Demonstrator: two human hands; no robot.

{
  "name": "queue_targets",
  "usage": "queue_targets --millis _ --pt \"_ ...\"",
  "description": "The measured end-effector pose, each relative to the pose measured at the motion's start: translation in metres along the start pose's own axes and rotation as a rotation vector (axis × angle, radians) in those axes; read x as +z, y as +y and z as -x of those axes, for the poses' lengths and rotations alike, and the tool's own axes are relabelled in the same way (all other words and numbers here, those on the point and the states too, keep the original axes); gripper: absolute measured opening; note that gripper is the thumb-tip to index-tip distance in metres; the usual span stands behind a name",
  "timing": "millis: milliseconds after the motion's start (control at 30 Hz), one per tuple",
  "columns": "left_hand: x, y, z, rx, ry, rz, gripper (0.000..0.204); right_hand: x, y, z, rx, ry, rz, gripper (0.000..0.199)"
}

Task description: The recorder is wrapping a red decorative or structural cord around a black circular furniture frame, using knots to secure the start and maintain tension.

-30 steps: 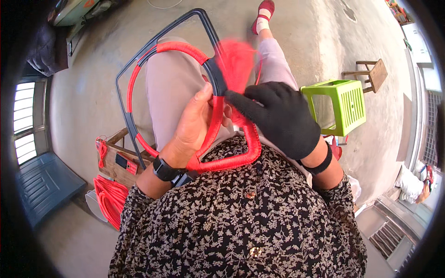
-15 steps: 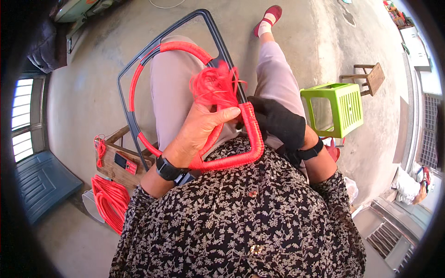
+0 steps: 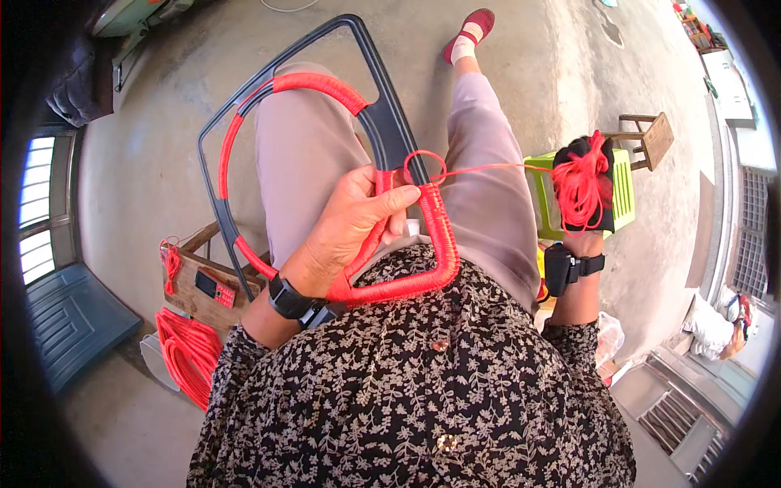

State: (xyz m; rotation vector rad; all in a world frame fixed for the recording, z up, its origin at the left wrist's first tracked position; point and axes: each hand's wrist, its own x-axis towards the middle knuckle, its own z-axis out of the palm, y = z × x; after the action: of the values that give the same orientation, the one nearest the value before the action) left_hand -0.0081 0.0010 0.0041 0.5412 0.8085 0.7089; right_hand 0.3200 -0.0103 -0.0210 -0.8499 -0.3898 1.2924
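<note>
**Red cord wrapping, partly round the frame**

Head view. Left hand (image 3: 354,232) clenched on the dark frame (image 3: 382,122), thumb pressing the wrapped section just below a small loop of red cord (image 3: 488,168). Right hand (image 3: 587,183), in a black glove, pulled out wide to the right and gripping a bundle of the same cord, the strand drawn taut back to the loop. Frame resting across the lap, tilted, its near corner against the floral blouse.

Progress, judging from the wrap: bottom edge, near corner and most of the inner ring already covered in red; the outer dark bar beyond the left hand and the far top corner bare. Probably well under way, with a good stretch left.

Room: open concrete floor ahead of both hands and to the far side of the frame. Tighter by the right hand: green plastic stool (image 3: 620,191) right behind it, small wooden stool (image 3: 651,138) just beyond. Under the left elbow, a wooden crate (image 3: 195,297) and a coil of red cord (image 3: 187,354).
</note>
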Motion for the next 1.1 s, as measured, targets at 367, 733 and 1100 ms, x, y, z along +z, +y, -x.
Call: queue_targets --millis 367,733,1100 --pt "0.001 -0.005 -0.005 0.015 0.050 -0.022 0.012 0.109 0.038 0.025 0.574 -0.390 0.812 0.025" --pt "-0.006 -0.012 -0.011 -0.019 0.080 0.020 0.013 0.106 -0.003 0.029 0.304 -0.397 0.239 0.039" --pt "-0.011 -0.015 -0.011 0.009 0.076 0.078 0.008 0.047 0.011 0.042 0.490 -0.120 0.605 0.035"
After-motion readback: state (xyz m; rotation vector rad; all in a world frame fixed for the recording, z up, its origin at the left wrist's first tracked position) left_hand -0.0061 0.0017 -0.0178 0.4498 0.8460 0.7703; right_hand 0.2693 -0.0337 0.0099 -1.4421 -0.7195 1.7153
